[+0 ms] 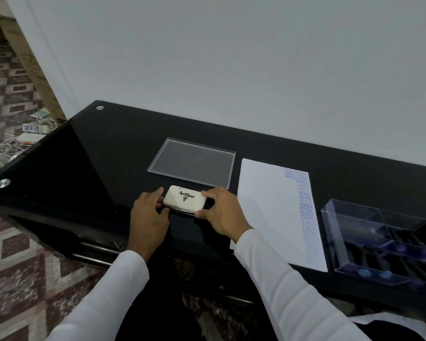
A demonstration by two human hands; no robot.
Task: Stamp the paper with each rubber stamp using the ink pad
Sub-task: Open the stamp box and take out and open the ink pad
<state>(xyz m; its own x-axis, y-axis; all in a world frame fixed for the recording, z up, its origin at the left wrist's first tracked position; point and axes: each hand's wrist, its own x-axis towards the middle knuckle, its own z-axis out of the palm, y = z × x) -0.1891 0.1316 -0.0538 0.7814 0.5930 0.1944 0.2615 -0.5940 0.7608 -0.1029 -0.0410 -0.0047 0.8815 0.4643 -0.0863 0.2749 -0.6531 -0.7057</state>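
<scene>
A white ink pad (185, 198) marked "Artline" lies with its lid down on the black glass table (108, 153), near the front edge. My left hand (148, 210) grips its left end, fingers curled round the edge. My right hand (220, 210) pinches its right end between thumb and fingers. To the right lies a white sheet of paper (268, 210) with a column of blue stamp prints down its right side. Further right stands a clear plastic box (354, 232) holding several dark-handled rubber stamps (401, 247).
A clear plastic lid (192, 162) lies flat just behind the ink pad. A white wall runs along the table's back. Left of the table, cables and chargers (27, 134) lie on a patterned carpet.
</scene>
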